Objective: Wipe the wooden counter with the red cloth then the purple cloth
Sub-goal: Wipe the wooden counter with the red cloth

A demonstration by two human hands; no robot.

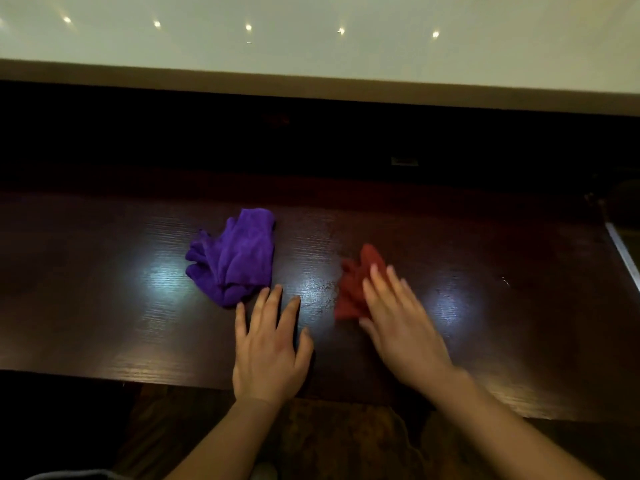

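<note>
So the red cloth is bunched up on the wooden counter, a bit right of center, w/ the right hand laid flat on top of its near right part. Fingers are spread and pressing down, not curled around it, so it's more of a palm-press than a real grab. The hand looks blurry, which prob means it's mid-swipe, but can't say which way.

The purple cloth sits crumpled to the left, well apart from the red one. The left hand rests open and flat on the counter just beside the purple cloth's near edge, fingertips about touching it or not quite, hard to tell. It's holding nothing.

Judging by this, the person's on the red-cloth part, purple not started yet.

Tips for doing this step well imo: the cloth's pretty wadded, so flattening it out under the palm would cover more surface per pass. Keep even pressure and go in long overlapping strokes along the grain, since the glossy dark top w/ those light reflections will prob show streaks. Don't skip the far dark strip near the wall or the right end. Also steer clear of the purple cloth so it doesn't get dragged along.
</note>
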